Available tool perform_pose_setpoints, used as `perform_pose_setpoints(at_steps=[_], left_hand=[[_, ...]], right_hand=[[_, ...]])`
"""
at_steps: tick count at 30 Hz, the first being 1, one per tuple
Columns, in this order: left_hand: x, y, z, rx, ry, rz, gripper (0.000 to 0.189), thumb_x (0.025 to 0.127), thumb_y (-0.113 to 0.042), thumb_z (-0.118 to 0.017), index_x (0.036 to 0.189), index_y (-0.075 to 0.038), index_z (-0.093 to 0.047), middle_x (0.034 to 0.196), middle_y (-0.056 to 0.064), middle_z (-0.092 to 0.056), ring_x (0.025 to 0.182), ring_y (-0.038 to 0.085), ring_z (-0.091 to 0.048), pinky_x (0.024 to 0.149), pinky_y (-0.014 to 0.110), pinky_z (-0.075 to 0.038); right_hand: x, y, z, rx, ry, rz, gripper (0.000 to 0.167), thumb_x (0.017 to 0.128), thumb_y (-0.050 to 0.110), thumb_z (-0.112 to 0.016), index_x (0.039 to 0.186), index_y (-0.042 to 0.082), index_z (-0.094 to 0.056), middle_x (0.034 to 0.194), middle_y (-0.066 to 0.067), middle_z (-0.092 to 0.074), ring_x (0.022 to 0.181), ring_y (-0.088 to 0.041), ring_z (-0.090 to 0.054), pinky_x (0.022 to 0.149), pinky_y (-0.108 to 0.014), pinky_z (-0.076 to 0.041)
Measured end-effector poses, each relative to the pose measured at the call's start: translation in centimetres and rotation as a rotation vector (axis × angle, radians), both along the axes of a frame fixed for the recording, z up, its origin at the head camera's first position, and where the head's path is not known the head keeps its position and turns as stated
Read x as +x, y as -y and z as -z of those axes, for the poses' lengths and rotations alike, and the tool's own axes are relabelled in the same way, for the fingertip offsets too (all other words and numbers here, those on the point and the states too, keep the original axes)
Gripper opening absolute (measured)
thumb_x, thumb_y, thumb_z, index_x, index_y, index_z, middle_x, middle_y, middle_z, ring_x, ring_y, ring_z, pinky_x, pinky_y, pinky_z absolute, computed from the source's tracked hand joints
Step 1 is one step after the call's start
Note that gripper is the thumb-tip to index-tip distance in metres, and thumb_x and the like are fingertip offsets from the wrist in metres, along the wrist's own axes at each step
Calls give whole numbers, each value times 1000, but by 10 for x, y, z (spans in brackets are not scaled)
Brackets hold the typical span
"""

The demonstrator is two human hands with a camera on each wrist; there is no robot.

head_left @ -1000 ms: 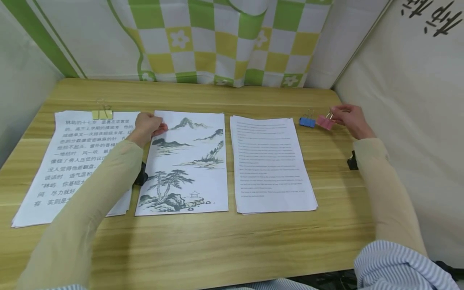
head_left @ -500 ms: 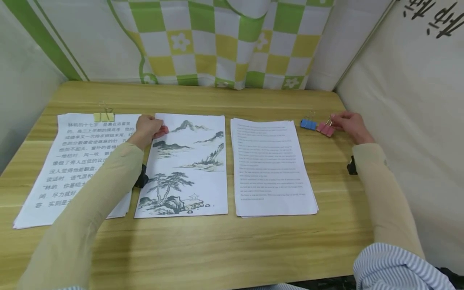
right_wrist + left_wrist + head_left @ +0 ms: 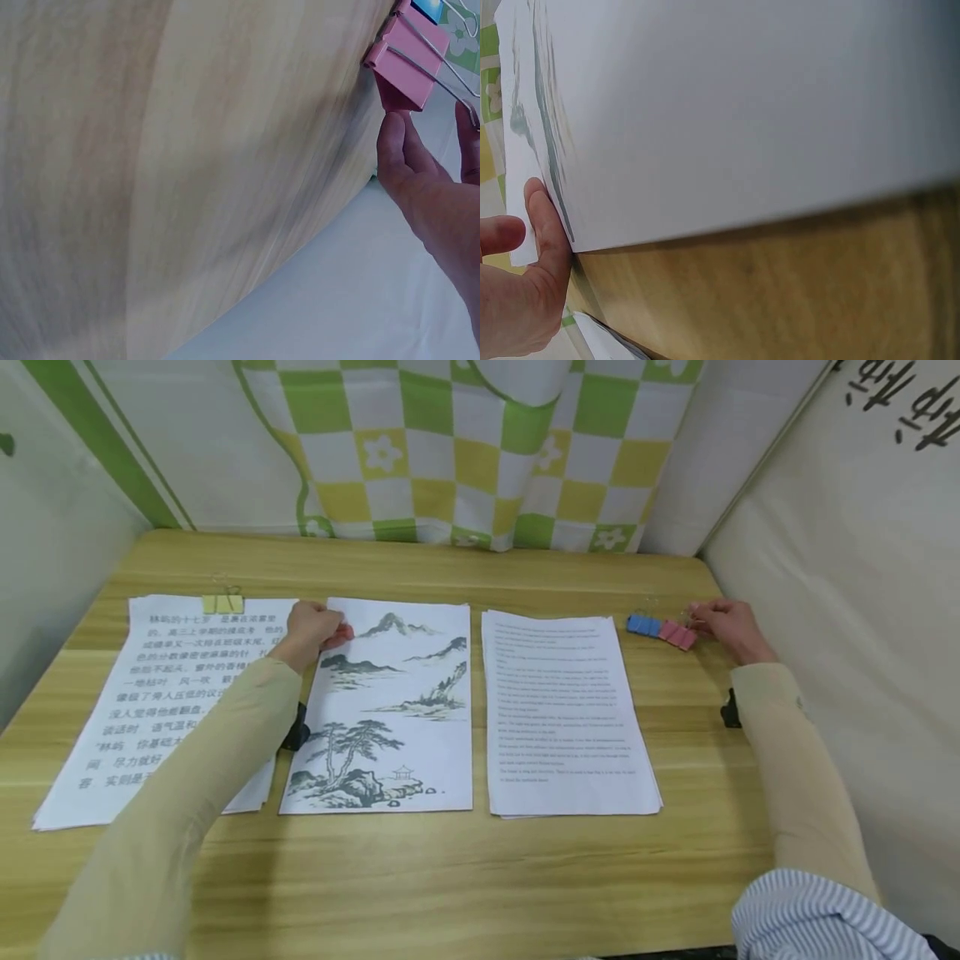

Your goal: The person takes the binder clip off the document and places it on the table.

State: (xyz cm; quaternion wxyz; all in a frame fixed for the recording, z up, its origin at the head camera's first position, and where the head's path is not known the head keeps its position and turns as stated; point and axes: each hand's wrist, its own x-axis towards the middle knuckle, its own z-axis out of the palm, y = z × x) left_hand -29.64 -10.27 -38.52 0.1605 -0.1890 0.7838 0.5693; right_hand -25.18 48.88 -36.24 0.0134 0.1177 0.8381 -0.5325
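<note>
A pink binder clip (image 3: 677,635) sits beside a blue binder clip (image 3: 643,625) at the table's right. My right hand (image 3: 731,627) pinches the pink clip, with one fingertip (image 3: 393,124) at its lower side and another by its wire handle in the right wrist view. My left hand (image 3: 311,631) rests at the upper left corner of a paper stack (image 3: 420,752) printed with an ink landscape. In the left wrist view one finger (image 3: 549,225) lies along the sheet's corner, the thumb apart from it.
At the left lies a stack of large-print pages (image 3: 82,777) with a yellow binder clip (image 3: 222,604) on its top edge. A stack of small-print pages (image 3: 570,802) lies right of the landscape. Checked fabric (image 3: 431,460) hangs behind the wooden table (image 3: 390,885).
The pink clip has come down and turned beside the blue one, still with my right fingers at it. My left hand has stayed at the landscape's corner. The whole head view has shifted slightly.
</note>
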Motion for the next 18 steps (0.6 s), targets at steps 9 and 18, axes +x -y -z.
perform_pose_setpoints(at_steps=[9,18], left_hand=[[-1,0,0,2,-6,-24,64,93,-11,-46,148,4,-16,70,-4,-58,55,2,-61,59,15,-55],[-5,0,5,-38,-13,-28,56,94,-13,-48,144,2,-29,69,-5,-58,55,1,-60,60,13,-55]], right_hand=[[-10,4,3,66,36,-6,25,97,31,-50,95,7,-53,71,20,-60,70,6,-61,70,-12,-54],[-14,3,9,85,59,2,33,99,31,-45,109,0,-51,73,22,-58,72,9,-59,70,-11,-54]])
